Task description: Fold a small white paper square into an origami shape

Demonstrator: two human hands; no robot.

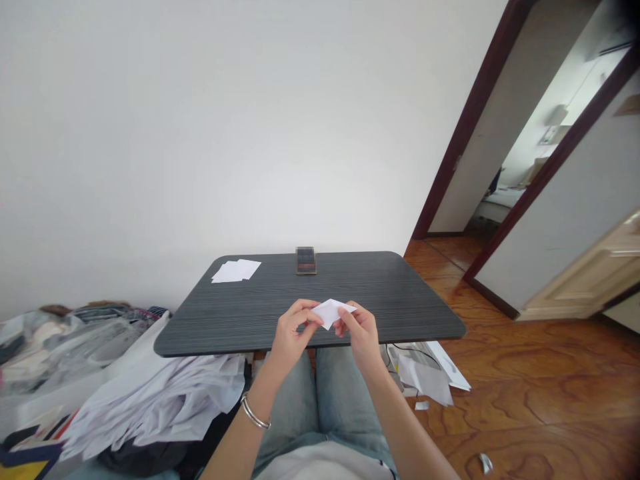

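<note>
White folded paper (pixel 327 313), one piece, is pinched in two hands, left hand (pixel 296 325) and right hand (pixel 362 327), over the dark counter (pixel 380 280) near its front edge, long axis running left to right, one corner pointing nearward. One upright device (pixel 306 260) and overlapping sheets (pixel 234 271), number unclear, rest farther back.
</note>
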